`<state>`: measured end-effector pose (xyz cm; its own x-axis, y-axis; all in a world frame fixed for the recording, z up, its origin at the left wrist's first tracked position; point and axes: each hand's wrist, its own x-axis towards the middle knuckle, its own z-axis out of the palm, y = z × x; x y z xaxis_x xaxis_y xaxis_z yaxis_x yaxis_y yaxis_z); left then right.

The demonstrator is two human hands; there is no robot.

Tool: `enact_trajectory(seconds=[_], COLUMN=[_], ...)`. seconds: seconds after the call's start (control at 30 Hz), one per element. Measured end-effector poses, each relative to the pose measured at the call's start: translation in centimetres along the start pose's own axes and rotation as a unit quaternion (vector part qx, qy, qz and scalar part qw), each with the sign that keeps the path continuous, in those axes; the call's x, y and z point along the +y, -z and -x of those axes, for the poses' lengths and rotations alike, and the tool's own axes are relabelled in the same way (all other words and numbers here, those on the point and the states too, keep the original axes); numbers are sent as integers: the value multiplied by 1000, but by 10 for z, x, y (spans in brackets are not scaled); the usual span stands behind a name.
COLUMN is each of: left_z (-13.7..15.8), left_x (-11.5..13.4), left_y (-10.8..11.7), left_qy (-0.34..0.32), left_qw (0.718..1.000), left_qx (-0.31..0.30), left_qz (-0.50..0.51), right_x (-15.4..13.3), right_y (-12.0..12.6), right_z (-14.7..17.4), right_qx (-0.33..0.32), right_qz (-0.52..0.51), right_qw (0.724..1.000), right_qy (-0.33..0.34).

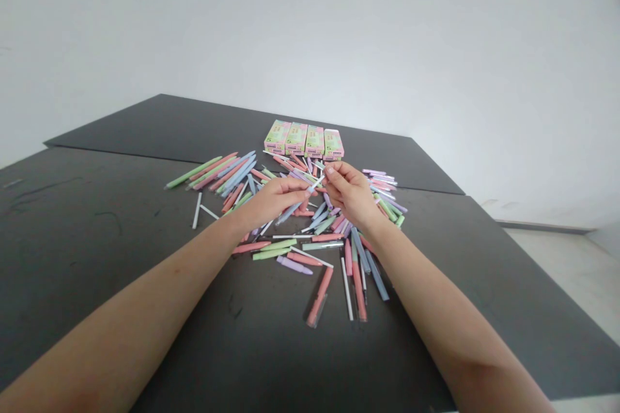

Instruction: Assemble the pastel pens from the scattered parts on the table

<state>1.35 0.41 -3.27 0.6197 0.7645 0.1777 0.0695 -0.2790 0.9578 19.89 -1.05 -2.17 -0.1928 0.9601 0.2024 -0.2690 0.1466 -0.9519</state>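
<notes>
My left hand (271,200) is closed around a blue pen barrel (289,213), which slants up to the right above a heap of pen parts. A thin white refill (317,182) sticks out of the barrel's upper end. At the tip of that refill, my right hand (352,197) pinches with thumb and forefinger. Beneath both hands lie loose barrels in pink, green, blue and purple, such as a pink barrel (320,297) near the front, mixed with white refills such as this refill (347,289). Part of the heap is hidden by my hands.
Several pink-and-green boxes (295,139) stand in a row behind the heap. Left of it, a group of pens (213,171) lies side by side. Purple and white pieces (380,177) lie to the right. The dark table (97,206) has a seam, with a white wall behind.
</notes>
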Motion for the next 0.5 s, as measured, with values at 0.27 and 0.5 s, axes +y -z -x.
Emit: enact_trajectory(seconds=[0.27,0.5], left_z=[0,-1], left_x=[-2,-6], left_y=[1,0], left_qy=[0,15], left_qw=[1000,1000], left_qx=[5,10], left_qz=[-7,18], right_x=[4,3], right_y=[3,3], right_z=[-1,-1], right_qx=[-1,11], right_qz=[4,3], right_qw=[1000,1000], right_qy=[-8,-2])
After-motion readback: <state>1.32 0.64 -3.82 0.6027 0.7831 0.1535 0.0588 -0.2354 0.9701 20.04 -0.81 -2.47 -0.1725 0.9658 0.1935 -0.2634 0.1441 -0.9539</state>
